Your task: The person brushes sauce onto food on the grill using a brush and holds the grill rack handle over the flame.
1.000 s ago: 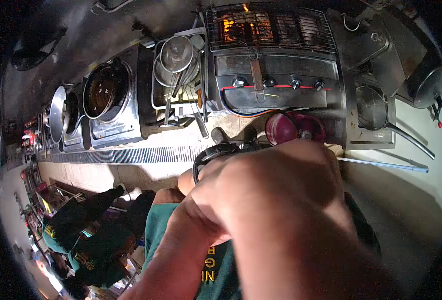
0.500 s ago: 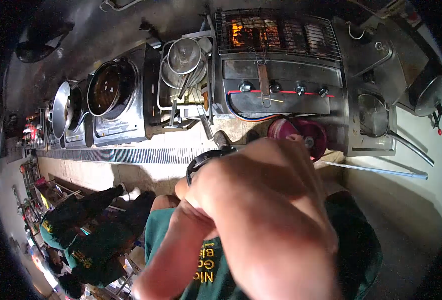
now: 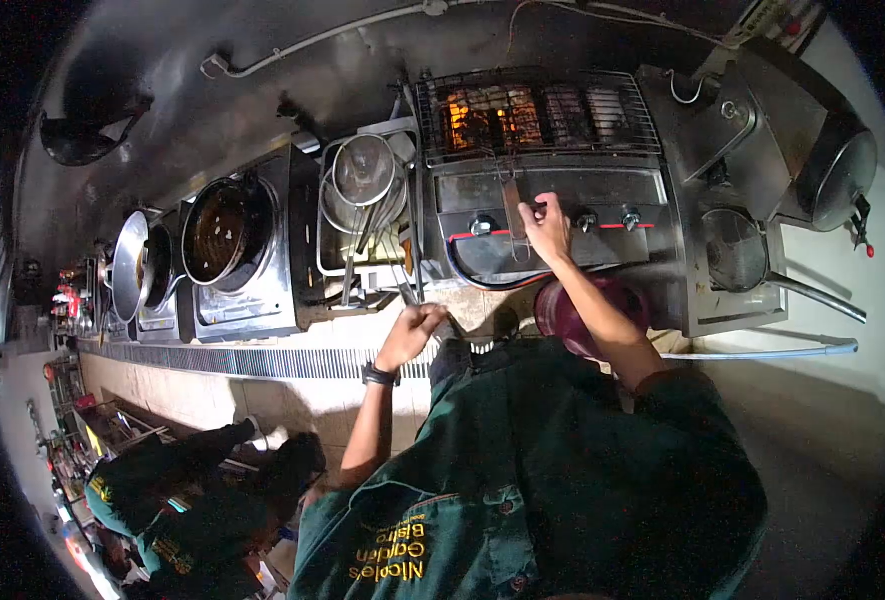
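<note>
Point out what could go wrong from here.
The right hand is beside the brown handle at the grill; a brush might shift the handle, and flames burn just behind it. At the far right, the strainer's handle juts past the counter, where a passing body could catch it.

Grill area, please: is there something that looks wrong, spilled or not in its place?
The grill glows orange only on its left part, so the heat looks uneven, though the other burners may simply be off. Loose lines sag below the knobs, which looks untidy. I see no clear spill or damage.
</note>
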Demonstrator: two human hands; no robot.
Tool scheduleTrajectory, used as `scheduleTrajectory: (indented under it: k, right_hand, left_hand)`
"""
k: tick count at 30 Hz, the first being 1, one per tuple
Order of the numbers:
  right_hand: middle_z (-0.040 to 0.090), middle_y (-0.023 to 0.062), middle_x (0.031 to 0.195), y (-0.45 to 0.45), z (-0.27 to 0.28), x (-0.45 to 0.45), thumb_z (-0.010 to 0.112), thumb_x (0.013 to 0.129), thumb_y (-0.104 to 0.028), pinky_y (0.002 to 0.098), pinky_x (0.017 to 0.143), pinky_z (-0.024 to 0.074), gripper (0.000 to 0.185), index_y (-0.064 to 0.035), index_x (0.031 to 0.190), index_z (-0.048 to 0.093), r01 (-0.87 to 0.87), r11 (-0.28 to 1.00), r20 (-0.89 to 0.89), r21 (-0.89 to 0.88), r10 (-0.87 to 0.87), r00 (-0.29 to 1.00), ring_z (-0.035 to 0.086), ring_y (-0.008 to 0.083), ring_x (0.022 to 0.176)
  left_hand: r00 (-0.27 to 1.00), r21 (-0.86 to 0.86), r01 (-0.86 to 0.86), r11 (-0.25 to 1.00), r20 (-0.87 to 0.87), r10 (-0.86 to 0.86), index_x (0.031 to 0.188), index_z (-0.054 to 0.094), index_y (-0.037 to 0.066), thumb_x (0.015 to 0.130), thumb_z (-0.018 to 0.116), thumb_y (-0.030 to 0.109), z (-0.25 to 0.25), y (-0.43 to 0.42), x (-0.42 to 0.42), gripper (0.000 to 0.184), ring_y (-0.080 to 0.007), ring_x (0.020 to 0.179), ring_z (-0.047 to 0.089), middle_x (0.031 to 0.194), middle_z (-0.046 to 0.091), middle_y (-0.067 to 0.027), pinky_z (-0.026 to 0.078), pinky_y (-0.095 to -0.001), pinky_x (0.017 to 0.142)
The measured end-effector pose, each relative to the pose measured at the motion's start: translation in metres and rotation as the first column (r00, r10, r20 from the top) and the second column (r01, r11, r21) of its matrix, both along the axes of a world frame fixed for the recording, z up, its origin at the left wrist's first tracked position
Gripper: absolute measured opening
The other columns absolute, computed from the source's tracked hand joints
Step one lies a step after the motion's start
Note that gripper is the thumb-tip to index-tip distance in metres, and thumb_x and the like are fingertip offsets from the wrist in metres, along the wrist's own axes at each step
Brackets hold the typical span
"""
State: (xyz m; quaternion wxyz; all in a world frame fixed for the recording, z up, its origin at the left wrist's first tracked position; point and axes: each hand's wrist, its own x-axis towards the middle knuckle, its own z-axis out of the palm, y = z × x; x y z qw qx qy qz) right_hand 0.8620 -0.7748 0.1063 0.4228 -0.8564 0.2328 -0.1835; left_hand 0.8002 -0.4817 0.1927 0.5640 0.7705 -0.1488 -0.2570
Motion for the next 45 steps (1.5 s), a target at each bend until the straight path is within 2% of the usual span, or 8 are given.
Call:
scheduleTrajectory:
  k: [4, 6, 8, 11, 13, 15, 30, 45]
  right_hand:
    - [0.057, 0.0141, 0.070, 0.019, 0.014, 0.016, 0.067, 0.067, -0.037, 0.0436, 0.059, 0.0423, 0.051, -0.0078, 0.099, 0.041, 0.008, 0.995, -0.095, -0.097, -0.017, 0.995, 0.056, 0.0339, 0.066]
    - [0.057, 0.0167, 0.073, 0.027, 0.010, 0.018, 0.068, 0.065, -0.035, 0.0455, 0.062, 0.0420, 0.054, -0.0098, 0.101, 0.037, 0.034, 0.998, -0.120, -0.056, -0.041, 0.992, 0.056, 0.0371, 0.070]
    - [0.057, 0.0197, 0.075, 0.038, 0.020, 0.015, 0.068, 0.066, -0.033, 0.0469, 0.064, 0.0418, 0.053, -0.0116, 0.102, 0.036, 0.083, 0.993, -0.143, -0.082, -0.094, 0.985, 0.055, 0.0401, 0.072]
    - [0.057, 0.0228, 0.076, 0.050, 0.017, 0.008, 0.067, 0.066, -0.028, 0.0489, 0.065, 0.0409, 0.051, -0.0129, 0.103, 0.035, 0.116, 0.990, -0.090, -0.084, -0.124, 0.988, 0.054, 0.0428, 0.073]
    - [0.057, 0.0220, 0.076, 0.057, 0.019, 0.002, 0.063, 0.070, -0.022, 0.0492, 0.062, 0.0391, 0.047, -0.0117, 0.106, 0.035, 0.103, 0.992, -0.100, -0.070, -0.110, 0.989, 0.053, 0.0423, 0.072]
    - [0.057, 0.0224, 0.072, 0.062, 0.015, 0.001, 0.060, 0.073, -0.017, 0.0504, 0.060, 0.0385, 0.045, -0.0129, 0.109, 0.034, 0.110, 0.991, -0.092, -0.075, -0.117, 0.989, 0.053, 0.0432, 0.069]
    - [0.059, 0.0214, 0.075, 0.067, 0.019, 0.000, 0.056, 0.076, -0.022, 0.0501, 0.060, 0.0406, 0.044, -0.0151, 0.113, 0.034, 0.141, 0.980, -0.166, -0.137, -0.163, 0.973, 0.055, 0.0422, 0.068]
    - [0.058, 0.0231, 0.087, 0.060, 0.031, 0.002, 0.056, 0.076, -0.025, 0.0482, 0.066, 0.0421, 0.051, -0.0188, 0.124, 0.038, 0.122, 0.990, -0.084, -0.076, -0.128, 0.988, 0.054, 0.0427, 0.078]
  left_hand:
    - [0.910, 0.399, -0.374, 0.837, -0.017, 0.415, 0.059, 0.050, -0.005, 0.085, 0.047, 0.037, -0.099, 0.056, -0.031, 0.049, -0.0139, 0.048, 0.037, 0.047, 0.039, -0.0085, 0.034, -0.0340, 0.048]
    - [0.801, 0.357, -0.543, 0.760, -0.053, 0.597, 0.057, 0.049, -0.005, 0.086, 0.044, 0.041, -0.119, 0.070, -0.055, 0.055, -0.0157, 0.045, 0.038, 0.046, 0.039, -0.0087, 0.032, -0.0358, 0.047]
    - [0.840, 0.519, -0.507, 0.688, 0.119, 0.529, 0.060, 0.051, -0.006, 0.087, 0.039, 0.041, -0.185, 0.109, -0.086, 0.055, -0.0270, 0.047, 0.048, 0.049, 0.047, -0.0179, 0.038, -0.0397, 0.051]
    - [0.845, 0.804, -0.262, 0.533, -0.075, 0.529, 0.075, 0.062, -0.002, 0.084, 0.039, 0.043, -0.207, 0.131, -0.124, 0.051, -0.0401, 0.073, 0.057, 0.073, 0.058, -0.0245, 0.044, -0.0418, 0.067]
    - [0.757, 0.487, -0.214, 0.847, -0.465, 0.459, 0.085, 0.064, 0.006, 0.084, 0.040, 0.032, -0.216, 0.159, -0.144, 0.035, -0.0226, 0.053, 0.059, 0.070, 0.063, -0.0152, 0.046, -0.0329, 0.049]
    - [0.594, 0.384, -0.305, 0.872, -0.639, 0.489, 0.095, 0.060, 0.005, 0.084, 0.044, 0.028, -0.218, 0.165, -0.149, 0.030, -0.0159, 0.047, 0.056, 0.068, 0.063, -0.0128, 0.045, -0.0285, 0.042]
    - [0.767, 0.307, -0.386, 0.870, -0.416, 0.488, 0.110, 0.052, 0.006, 0.083, 0.049, 0.031, -0.209, 0.143, -0.080, 0.036, -0.0161, 0.050, 0.058, 0.077, 0.064, -0.0114, 0.042, -0.0281, 0.040]
    - [0.534, 0.404, -0.346, 0.847, -0.658, 0.532, 0.117, 0.044, 0.006, 0.084, 0.048, 0.035, -0.213, 0.145, -0.119, 0.044, -0.0202, 0.054, 0.060, 0.080, 0.065, -0.0106, 0.045, -0.0309, 0.043]
